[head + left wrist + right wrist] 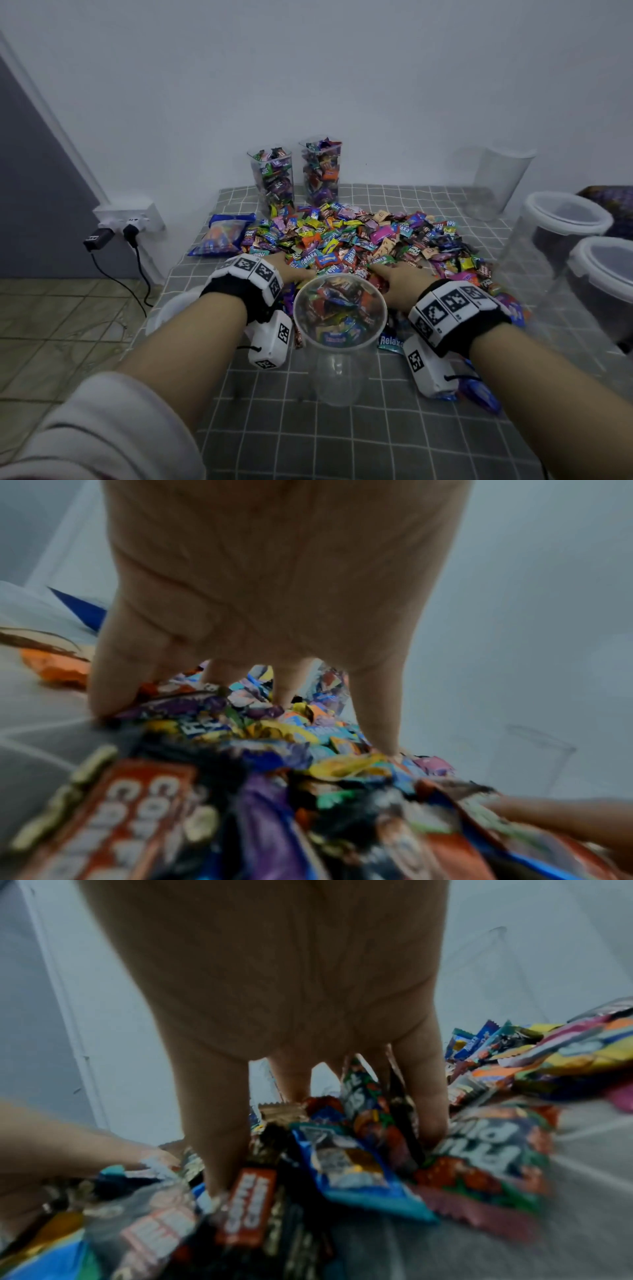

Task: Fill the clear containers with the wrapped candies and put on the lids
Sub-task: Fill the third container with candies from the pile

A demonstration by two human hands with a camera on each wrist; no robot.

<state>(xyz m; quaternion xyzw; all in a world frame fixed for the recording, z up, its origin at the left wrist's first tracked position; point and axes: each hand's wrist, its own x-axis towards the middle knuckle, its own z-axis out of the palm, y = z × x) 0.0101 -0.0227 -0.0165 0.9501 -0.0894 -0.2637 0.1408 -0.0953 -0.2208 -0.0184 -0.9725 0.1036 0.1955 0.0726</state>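
Two tall clear containers (270, 178) (321, 171) stand heaped with candies at the back of the counter (376, 428) without lids, a round container (339, 329) between the wrists is partly filled, and at least three more on the right, one empty (496, 181) and two wearing white lids (568, 219) (603, 263), still wait, so the task looks well short of done. The head view alone shows this tally and the candy pile (359, 236); the wrist views alone show each grip: the left hand (274, 593) and right hand (291, 988) both have spread, nearly straight fingers dug into the wrappers, raking but clasping nothing.
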